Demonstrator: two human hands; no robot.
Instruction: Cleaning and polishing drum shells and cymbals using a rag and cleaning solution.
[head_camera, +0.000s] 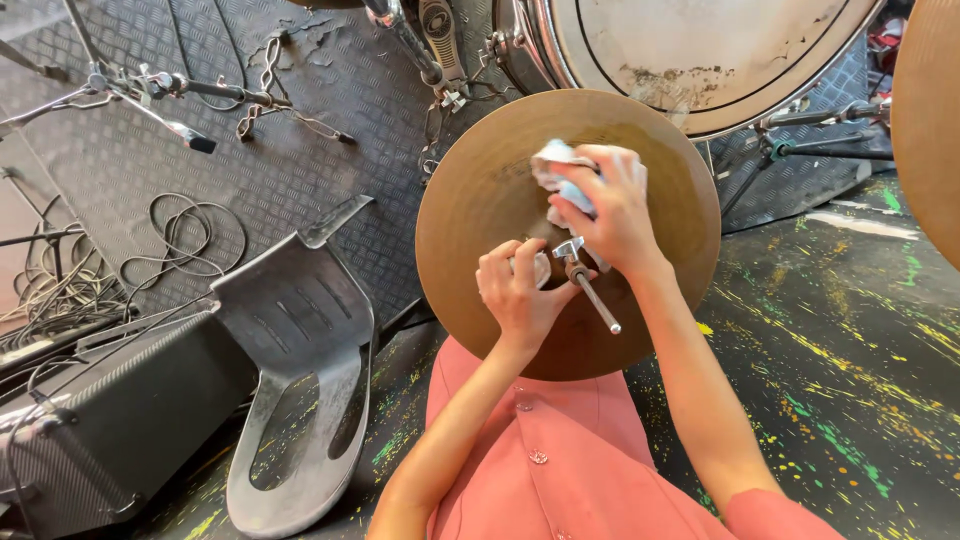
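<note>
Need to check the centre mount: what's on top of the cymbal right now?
On the cymbal: a pale cloth under the right hand, the left hand at the centre, and the stand rod. The centre hole is covered.

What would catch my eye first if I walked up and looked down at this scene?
Most likely the big bronze cymbal in the middle, with the right hand pressing a pale blue cloth on it and the left hand at the metal stand rod in its centre. Above it sits a worn bass drum, and at lower left a grey plastic chair lies tipped on the paint-spattered floor.
</note>
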